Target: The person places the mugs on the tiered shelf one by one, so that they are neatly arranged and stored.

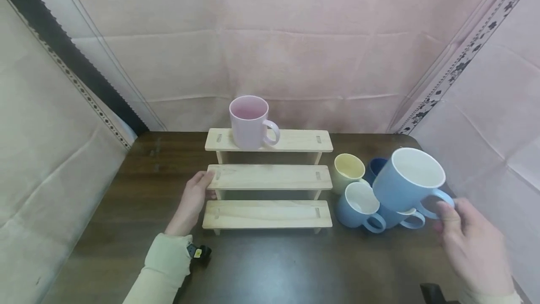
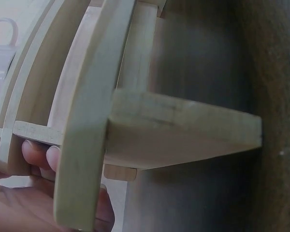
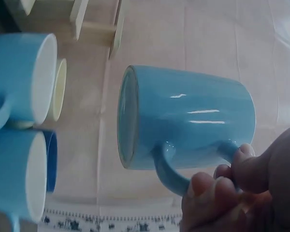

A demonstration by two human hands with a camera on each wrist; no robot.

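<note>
My right hand (image 1: 476,245) pinches the handle of a light blue mug (image 1: 398,186) with a white inside. The mug hangs in the air above the other mugs; in the right wrist view its base (image 3: 128,118) shows and thumb and fingers close round the handle. On the left, my left hand (image 1: 191,205) grips the left end of the middle board of a three-step wooden rack (image 1: 270,177). The left wrist view shows fingers (image 2: 36,153) curled under that board, behind the lowest board (image 2: 87,125). A lilac mug (image 1: 249,130) stands upright on the top step, handle to the right.
Right of the rack, a yellow mug (image 1: 349,168), a dark blue mug (image 1: 374,167) and two light blue mugs stand close together; one light blue mug (image 1: 358,205) is in front, the other (image 1: 390,217) partly behind the held one. White cloth (image 1: 303,60) walls the dark table (image 1: 270,266).
</note>
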